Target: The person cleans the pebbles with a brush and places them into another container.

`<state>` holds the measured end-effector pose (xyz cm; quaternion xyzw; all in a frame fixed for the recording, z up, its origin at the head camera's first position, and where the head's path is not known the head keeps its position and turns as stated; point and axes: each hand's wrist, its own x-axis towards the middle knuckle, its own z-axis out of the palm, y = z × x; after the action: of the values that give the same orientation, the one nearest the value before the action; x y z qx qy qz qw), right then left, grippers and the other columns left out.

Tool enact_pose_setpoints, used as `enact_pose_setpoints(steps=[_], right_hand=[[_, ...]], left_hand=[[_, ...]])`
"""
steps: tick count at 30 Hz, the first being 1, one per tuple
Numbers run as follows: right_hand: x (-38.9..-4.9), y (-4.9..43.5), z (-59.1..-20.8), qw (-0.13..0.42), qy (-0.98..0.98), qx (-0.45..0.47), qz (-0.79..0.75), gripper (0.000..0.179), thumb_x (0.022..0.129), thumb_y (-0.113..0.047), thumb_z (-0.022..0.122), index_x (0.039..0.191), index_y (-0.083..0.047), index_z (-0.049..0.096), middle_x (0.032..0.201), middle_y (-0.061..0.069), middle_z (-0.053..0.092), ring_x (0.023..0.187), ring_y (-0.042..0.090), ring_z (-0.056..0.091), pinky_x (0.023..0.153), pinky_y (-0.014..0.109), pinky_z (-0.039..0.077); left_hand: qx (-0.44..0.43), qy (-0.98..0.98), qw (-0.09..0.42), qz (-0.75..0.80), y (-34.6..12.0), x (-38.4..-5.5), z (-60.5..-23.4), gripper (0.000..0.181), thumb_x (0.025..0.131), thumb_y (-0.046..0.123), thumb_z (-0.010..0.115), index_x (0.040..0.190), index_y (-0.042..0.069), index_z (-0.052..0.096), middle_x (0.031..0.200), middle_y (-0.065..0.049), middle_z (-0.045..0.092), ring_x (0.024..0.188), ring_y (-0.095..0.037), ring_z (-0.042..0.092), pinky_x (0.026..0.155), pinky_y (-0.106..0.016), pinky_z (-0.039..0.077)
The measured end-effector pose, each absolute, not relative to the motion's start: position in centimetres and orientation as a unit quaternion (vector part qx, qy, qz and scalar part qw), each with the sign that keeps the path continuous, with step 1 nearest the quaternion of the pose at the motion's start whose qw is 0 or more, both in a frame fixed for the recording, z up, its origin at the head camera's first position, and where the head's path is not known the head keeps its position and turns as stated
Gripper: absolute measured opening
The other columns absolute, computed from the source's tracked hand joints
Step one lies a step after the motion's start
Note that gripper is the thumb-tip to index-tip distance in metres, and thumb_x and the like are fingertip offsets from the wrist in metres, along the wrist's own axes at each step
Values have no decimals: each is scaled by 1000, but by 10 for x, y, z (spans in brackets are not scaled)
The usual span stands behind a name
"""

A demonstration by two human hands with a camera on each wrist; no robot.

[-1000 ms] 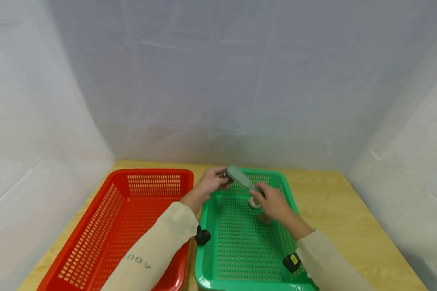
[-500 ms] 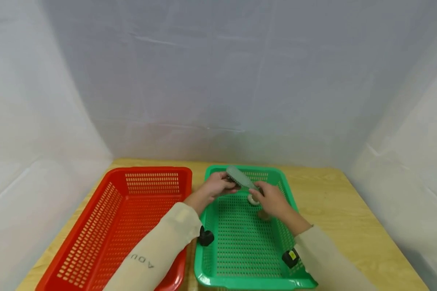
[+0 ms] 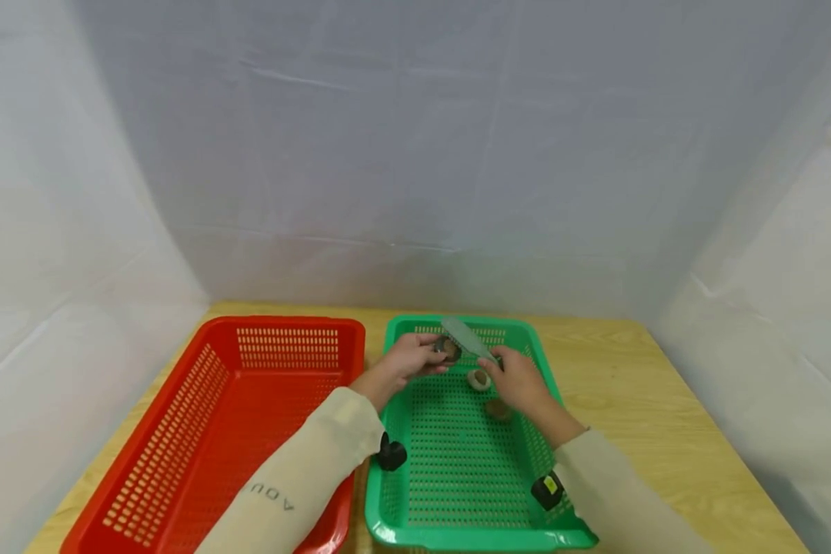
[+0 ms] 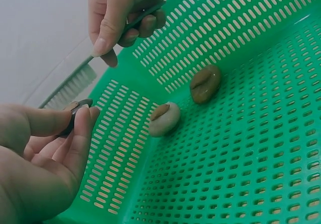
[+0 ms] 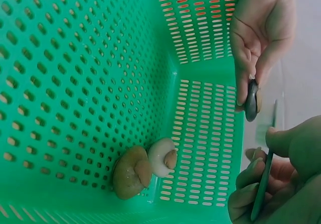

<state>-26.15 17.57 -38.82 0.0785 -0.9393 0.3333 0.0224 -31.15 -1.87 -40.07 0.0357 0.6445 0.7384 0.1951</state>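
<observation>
My left hand pinches a dark, flat stone with a brown patch on one face, over the far end of the green basket. The right hand grips a brush by its grey-green handle. White bristles sit close beside the dark stone; in the right wrist view the blurred brush head seems slightly apart from it. Below the hands, a whitish stone and a brown stone lie on the basket floor, each with a brown patch on top.
The green basket has slotted walls and stands on a wooden table. Close on its left is a larger-looking red basket. Pale sheeting hangs behind and on both sides.
My left hand has turned the dark stone so its patched face shows in the head view. The brush head has shifted slightly right, off the stone. Both hands keep their holds.
</observation>
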Motion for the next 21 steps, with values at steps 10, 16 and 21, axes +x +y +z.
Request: enact_pose_setpoints(steps=[10,16,21], right_hand=[[-257,172,-379,52,-934,112,336,30,101,-24,55,117,1,61,76,7,61,58,13,49,53,31,41],[-255,170,-378,42,-934,136,329,33,101,-25,56,121,0,61,87,10,69,70,14,58,64,35,48],[-254,177,-377,36,-935,128,330,34,101,-26,54,123,0,61,83,6,66,65,14,53,60,32,44]], left_hand=[[40,629,213,747,-22,-308,-392,51,95,-12,50,144,-7,38,133,-32,51,77,-13,68,68,-20,56],[8,630,215,746,-21,-304,-387,53,93,-13,51,144,-7,39,129,-31,54,87,-19,69,71,-21,57],[-15,627,200,753,-10,-298,-378,52,93,-13,51,144,-7,39,125,-31,57,102,-30,67,76,-24,57]])
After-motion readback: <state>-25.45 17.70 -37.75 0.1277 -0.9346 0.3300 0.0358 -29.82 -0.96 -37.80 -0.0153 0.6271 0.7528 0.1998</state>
